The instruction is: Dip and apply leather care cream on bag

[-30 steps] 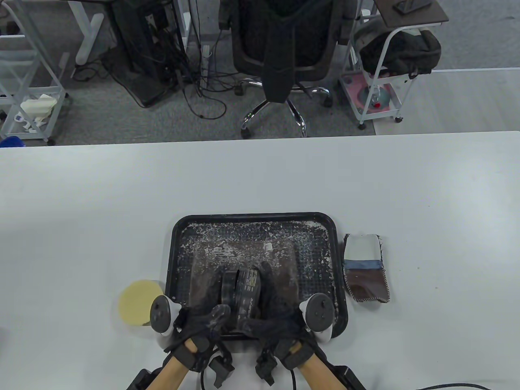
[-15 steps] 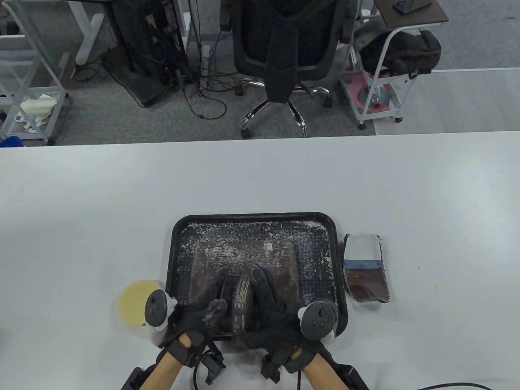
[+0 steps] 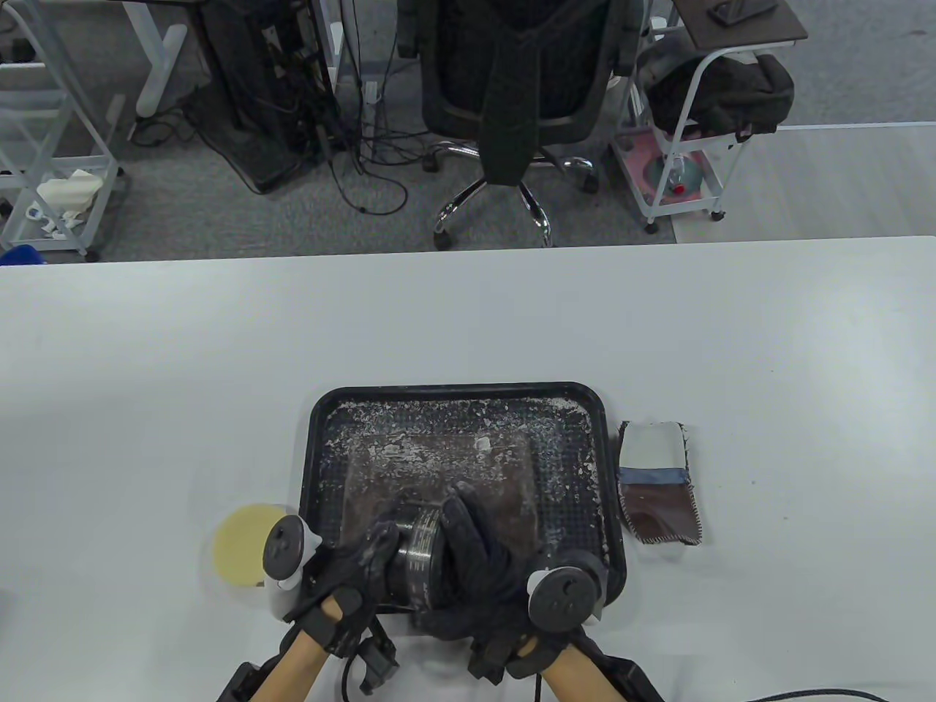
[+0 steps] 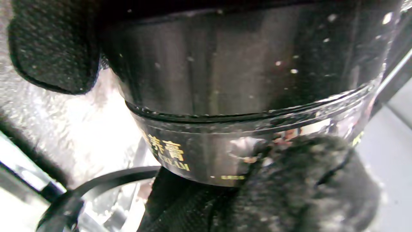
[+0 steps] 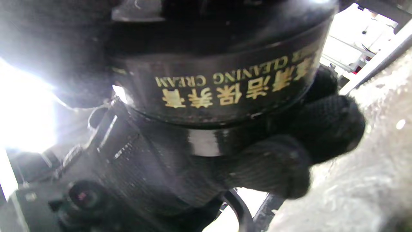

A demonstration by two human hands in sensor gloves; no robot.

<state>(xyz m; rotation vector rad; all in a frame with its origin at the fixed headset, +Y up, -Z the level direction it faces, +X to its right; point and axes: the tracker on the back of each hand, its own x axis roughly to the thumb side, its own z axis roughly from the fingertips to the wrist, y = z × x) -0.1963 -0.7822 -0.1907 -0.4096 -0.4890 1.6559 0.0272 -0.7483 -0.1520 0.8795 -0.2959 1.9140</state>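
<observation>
A black cream jar (image 3: 420, 556) with gold lettering hangs over the near edge of the black tray (image 3: 603, 439), held sideways between both hands. My left hand (image 3: 376, 545) grips the lid end (image 4: 225, 64), its fingers (image 4: 51, 48) curled round it. My right hand (image 3: 461, 530) wraps over the labelled body (image 5: 225, 87). A brown leather piece (image 3: 439, 468), flecked with white, lies flat in the tray beyond the hands. A round yellow sponge (image 3: 238, 545) sits on the table left of the tray, partly behind my left tracker.
A small leather swatch (image 3: 658, 486) with white, blue and brown bands lies just right of the tray. The white table (image 3: 146, 402) stretches out on both sides. Beyond the far edge stand an office chair (image 3: 512, 80) and wire carts.
Both hands have drawn the jar a little toward me. The jar has turned between them, and my right fingers now lie further over its body.
</observation>
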